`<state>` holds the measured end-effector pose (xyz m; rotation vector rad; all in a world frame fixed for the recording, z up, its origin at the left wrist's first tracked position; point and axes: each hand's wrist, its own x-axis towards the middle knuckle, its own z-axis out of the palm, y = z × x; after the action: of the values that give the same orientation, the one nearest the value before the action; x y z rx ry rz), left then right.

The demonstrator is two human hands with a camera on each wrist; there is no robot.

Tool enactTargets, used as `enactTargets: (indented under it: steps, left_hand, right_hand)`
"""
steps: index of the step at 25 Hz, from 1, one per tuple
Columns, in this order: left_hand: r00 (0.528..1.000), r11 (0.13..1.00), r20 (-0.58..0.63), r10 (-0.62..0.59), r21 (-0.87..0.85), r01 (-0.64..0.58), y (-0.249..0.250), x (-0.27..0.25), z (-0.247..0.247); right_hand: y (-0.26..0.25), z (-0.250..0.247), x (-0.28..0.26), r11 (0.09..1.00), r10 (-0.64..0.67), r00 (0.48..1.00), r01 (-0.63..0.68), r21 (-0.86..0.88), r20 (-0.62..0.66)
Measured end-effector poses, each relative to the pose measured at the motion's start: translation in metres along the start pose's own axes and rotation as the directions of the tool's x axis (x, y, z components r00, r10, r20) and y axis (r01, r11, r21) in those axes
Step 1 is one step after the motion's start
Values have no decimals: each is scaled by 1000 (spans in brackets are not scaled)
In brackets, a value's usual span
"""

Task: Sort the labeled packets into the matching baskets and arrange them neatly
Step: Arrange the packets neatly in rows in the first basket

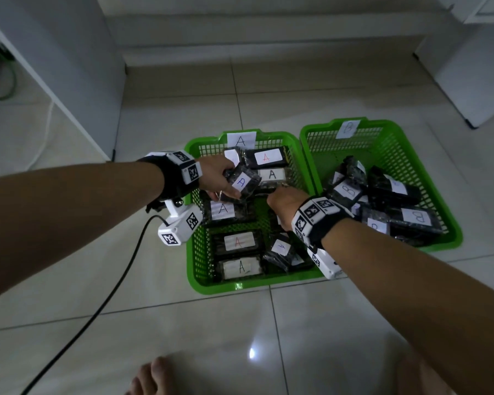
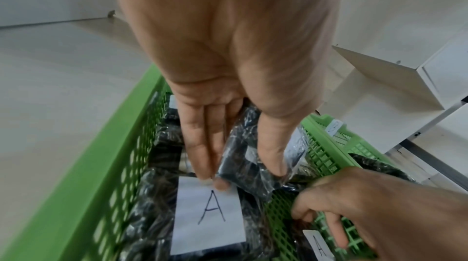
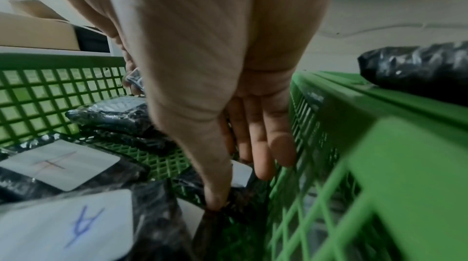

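I read this as the tidying step: every packet I can see already lies in a basket, and my left hand (image 1: 216, 178) is pinching one blue-lettered A packet (image 1: 241, 183) between thumb and fingers, held just above the far half of the A basket (image 1: 200, 252). My right hand (image 1: 283, 202) reaches down by that basket's right wall, thumb and fingers closing on the edge of another packet (image 3: 235, 197) on the mesh. Next, I judge, both need laying flat, labels up, while the B basket (image 1: 451, 240) pile stays jumbled.
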<state>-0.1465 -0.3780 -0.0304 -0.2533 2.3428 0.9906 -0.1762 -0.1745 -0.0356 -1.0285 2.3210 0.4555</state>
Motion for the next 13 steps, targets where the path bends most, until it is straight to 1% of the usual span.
enactTargets:
  steps: [2, 5, 7, 11, 13]
  left_hand:
    - [1000, 1000, -8, -2, -15, 2, -1, -1, -1]
    - [1000, 1000, -28, -8, -29, 7, -5, -2, -6]
    - [999, 999, -30, -14, -44, 13, -8, -2, -7]
    - [999, 999, -31, -21, -41, 20, -13, -3, -9]
    - [999, 1000, -39, -10, -8, 10, -12, -3, -9]
  right_hand:
    - [-1, -6, -1, 999, -39, 999, 38, -21, -19]
    - [-5, -10, 3, 996, -81, 992, 76, -54, -94]
    - [-7, -11, 4, 996, -88, 991, 85, -30, -97]
    - [-8, -13, 6, 997, -66, 995, 68, 27, -79]
    - [0, -17, 3, 994, -33, 985, 50, 98, -171]
